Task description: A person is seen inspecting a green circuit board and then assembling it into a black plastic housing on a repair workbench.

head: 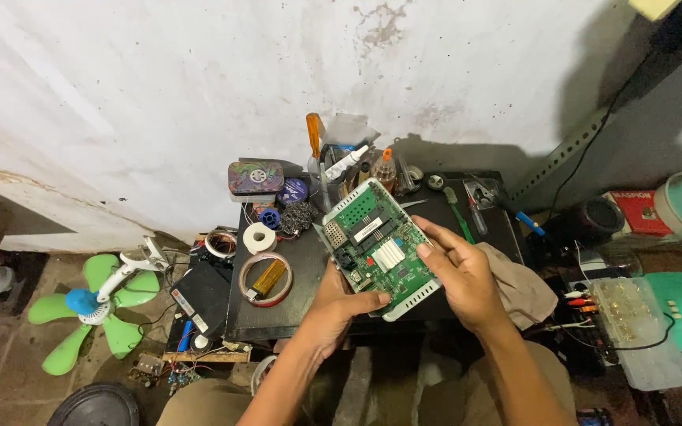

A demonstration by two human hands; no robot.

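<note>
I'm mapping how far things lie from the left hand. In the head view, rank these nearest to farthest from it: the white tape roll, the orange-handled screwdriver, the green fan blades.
From the left hand:
1. White tape roll, up-left on the black table.
2. Orange-handled screwdriver, standing at the back by the wall.
3. Green fan blades, far left on the floor.

tool jars [349, 170] crowding table [309, 312] back, tape rolls [264, 278] left, bare strip along front edge

Green circuit board [372, 244] in white slotted tray, tilted, held up above black worktop, components facing up
</note>
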